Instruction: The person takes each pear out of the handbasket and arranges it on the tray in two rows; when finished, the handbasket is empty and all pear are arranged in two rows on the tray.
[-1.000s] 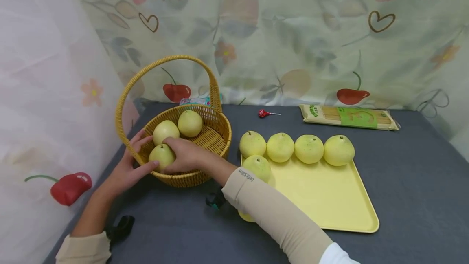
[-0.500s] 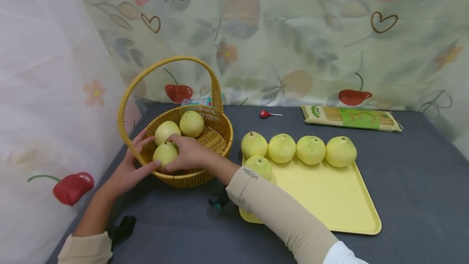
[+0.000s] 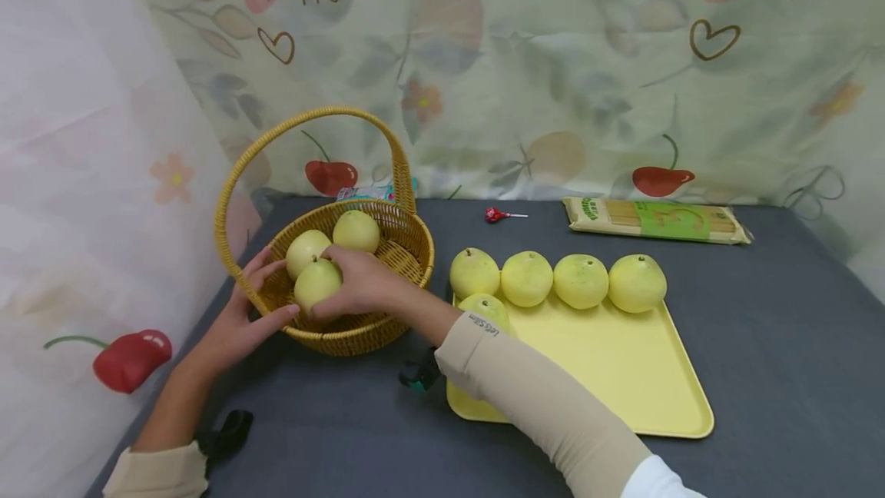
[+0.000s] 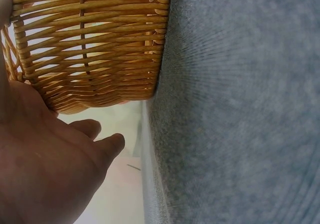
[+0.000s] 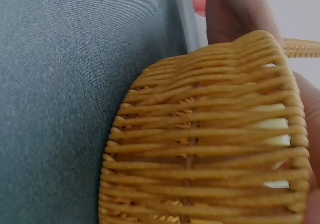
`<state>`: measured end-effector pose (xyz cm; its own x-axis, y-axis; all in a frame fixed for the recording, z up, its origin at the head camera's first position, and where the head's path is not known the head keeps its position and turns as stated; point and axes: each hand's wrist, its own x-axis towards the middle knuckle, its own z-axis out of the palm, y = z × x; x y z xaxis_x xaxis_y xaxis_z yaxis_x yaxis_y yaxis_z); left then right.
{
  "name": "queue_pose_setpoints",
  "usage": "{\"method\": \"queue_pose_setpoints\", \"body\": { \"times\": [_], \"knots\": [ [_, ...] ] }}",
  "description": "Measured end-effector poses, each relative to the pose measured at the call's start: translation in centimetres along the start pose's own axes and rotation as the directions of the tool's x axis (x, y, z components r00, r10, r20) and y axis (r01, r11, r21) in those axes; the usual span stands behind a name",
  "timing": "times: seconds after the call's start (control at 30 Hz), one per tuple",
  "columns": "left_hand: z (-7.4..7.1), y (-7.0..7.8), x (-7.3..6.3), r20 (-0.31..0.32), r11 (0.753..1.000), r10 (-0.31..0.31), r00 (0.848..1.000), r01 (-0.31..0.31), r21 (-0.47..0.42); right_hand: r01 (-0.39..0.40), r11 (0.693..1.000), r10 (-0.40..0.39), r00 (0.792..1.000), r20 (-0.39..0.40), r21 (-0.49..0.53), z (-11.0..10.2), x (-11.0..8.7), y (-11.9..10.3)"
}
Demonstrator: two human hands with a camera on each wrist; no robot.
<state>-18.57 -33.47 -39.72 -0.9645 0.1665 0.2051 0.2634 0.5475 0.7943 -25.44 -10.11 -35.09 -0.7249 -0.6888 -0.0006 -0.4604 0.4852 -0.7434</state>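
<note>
A wicker basket (image 3: 356, 338) with a tall arched handle stands at the left in the head view. My right hand (image 3: 362, 283) reaches over its front rim and grips a pale yellow pear (image 3: 316, 287) by its right side. Two more pears sit behind it in the basket, one pear (image 3: 304, 246) close by and another pear (image 3: 356, 231) near the back wall. At the basket's left side my left hand (image 3: 238, 325) holds the rim by the handle's foot, its thumb along the front. In the left wrist view, two fingers (image 4: 102, 139) stretch past the woven wall.
Right of the basket lies a yellow tray (image 3: 608, 363); several pears (image 3: 527, 279) line its back edge, and one pear (image 3: 485, 307) is partly behind my right sleeve. A red lollipop (image 3: 494, 214) and a pack of noodles (image 3: 657, 221) lie at the back, before a printed curtain.
My right hand has shifted the gripped pear slightly right and up, away from the basket's left side. My left hand stays on the rim.
</note>
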Motion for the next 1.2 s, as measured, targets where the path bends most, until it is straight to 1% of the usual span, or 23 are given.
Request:
{"method": "queue_pose_setpoints", "body": {
  "times": [0.23, 0.4, 0.63, 0.87, 1.03, 1.2],
  "knots": [
    [-0.2, 0.0, -0.1, 0.004, 1.000, -0.003, 1.000, 0.003, 0.002, -0.001, 1.000, 0.003, 0.999, -0.055, 0.025, -1.4, -1.3, 0.4],
    [-0.2, -0.1, -0.1, -0.002, 1.000, 0.018, 1.000, -0.018, 0.005, -0.011, 0.998, 0.016, 0.996, -0.087, 0.066, -2.5, -2.4, 0.1],
    [-0.1, 0.1, -0.2, -0.013, 0.999, 0.047, 0.999, -0.047, -0.002, 0.010, 0.994, 0.005, 0.991, -0.137, 0.108, -4.1, -4.0, -0.2],
    [0.0, 0.1, 0.1, -0.005, 0.999, 0.040, 0.999, -0.040, 0.008, 0.026, 0.994, -0.007, 0.983, -0.184, 0.105, -6.4, -6.2, -0.1],
    [0.0, 0.0, 0.1, -0.009, 0.999, 0.041, 0.999, -0.041, 0.007, 0.040, 0.990, -0.010, 0.976, -0.216, 0.134, -7.7, -7.6, -0.1],
    [-0.1, 0.1, 0.0, -0.010, 0.999, 0.036, 0.999, -0.036, 0.007, 0.024, 0.988, 0.012, 0.973, -0.229, 0.154, -8.8, -9.2, 0.1]
  ]
}}
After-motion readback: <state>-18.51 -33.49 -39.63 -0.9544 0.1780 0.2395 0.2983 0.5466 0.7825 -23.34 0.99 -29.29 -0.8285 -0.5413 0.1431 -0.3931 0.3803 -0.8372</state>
